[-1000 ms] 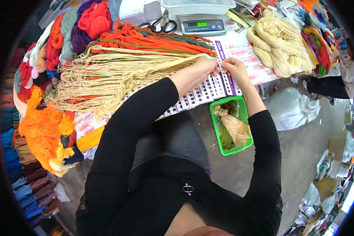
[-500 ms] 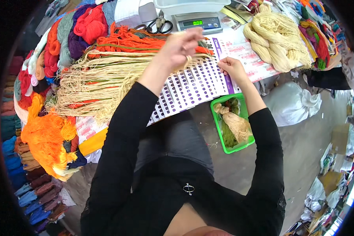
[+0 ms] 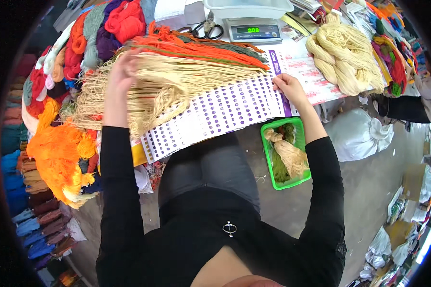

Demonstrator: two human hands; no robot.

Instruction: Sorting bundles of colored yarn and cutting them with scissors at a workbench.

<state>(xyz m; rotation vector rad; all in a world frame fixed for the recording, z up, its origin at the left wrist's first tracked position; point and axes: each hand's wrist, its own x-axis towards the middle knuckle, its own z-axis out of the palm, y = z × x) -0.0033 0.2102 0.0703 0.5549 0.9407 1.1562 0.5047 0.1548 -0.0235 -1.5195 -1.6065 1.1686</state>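
Cream threads, thin and tangled toward the left, fanned across a white, purple-dotted card. The blurred left hand was over them, its grip impossible to tell; the right hand pinched the card's purple band.

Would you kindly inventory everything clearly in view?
punched strips: several, white and purple, front centre
threads: many, cream, orange and green, left centre
scale: one, grey, back
scissors: count unclear, black, left of scale
yarn pile: one, cream, back right
hanks: many, multicoloured, left
basket: one, green, right of centre
sack: one, white, right
person: one, pale top, far right
left hand: one, black sleeve, over threads
right hand: one, black sleeve, at strips
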